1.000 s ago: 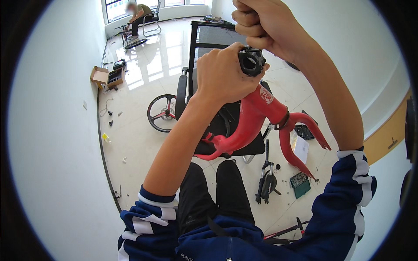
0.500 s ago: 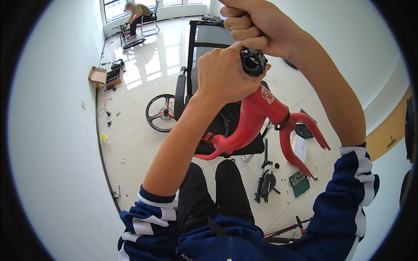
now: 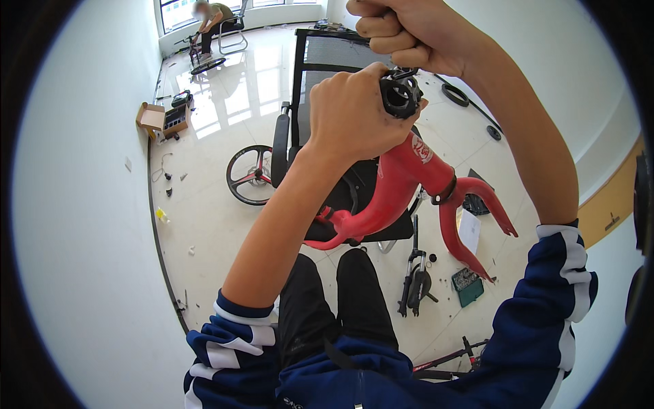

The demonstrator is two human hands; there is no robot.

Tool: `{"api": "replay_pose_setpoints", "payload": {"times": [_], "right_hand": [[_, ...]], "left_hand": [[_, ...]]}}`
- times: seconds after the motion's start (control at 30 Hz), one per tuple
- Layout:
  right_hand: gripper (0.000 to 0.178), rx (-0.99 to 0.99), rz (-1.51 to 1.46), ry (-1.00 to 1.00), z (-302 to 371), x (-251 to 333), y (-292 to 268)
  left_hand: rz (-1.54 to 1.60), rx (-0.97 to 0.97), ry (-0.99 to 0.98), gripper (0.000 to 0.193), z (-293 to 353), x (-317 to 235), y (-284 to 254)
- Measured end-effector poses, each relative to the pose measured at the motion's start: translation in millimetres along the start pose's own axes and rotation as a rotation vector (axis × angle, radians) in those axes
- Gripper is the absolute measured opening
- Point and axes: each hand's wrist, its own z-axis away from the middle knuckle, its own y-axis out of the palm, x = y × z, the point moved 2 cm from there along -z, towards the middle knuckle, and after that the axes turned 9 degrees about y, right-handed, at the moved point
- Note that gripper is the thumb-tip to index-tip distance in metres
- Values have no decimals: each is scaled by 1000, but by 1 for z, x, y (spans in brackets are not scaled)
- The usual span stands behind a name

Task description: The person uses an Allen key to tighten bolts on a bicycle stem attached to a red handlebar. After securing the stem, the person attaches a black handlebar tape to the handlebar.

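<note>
Black office chair (image 3: 330, 54), red bike frame (image 3: 390, 196) in front.
Frame mid-scene, fork (image 3: 449, 221) to the right; the right hand (image 3: 424, 34) curls its fingers into a fist, any contents hidden; the left hand (image 3: 354, 114) wraps its fingers round a black clamp (image 3: 411, 102).

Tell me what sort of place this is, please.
Probably an office-like room doubling as a makeshift bicycle workshop: a red bike frame is in front of the person, a loose three-spoke wheel lies beyond it, and a mesh-backed office chair stands close by.
</note>
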Motion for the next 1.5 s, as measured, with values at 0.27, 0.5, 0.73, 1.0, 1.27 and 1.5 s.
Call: {"api": "replay_pose_setpoints", "payload": {"times": [0.27, 0.5, 0.73, 1.0, 1.27, 1.5], "right_hand": [[48, 45, 325, 64, 5, 15, 25], [50, 156, 360, 109, -6, 14, 27], [51, 120, 335, 71, 2, 14, 19], [55, 74, 475, 20, 1, 13, 19], [57, 52, 810, -331, -12, 5, 26], [54, 90, 273, -97, 2, 3, 29]], "left_hand": [[-41, 98, -16, 47, -3, -5, -2], [-73, 21, 61, 47, -1, -9, -1], [-51, 5, 77, 46, -1, -3, 2], [-62, 88, 21, 43, -2, -4, 1], [-46, 37, 67, 47, -1, -4, 1], [-17, 61, 43, 48, -2, -8, -3]]}}
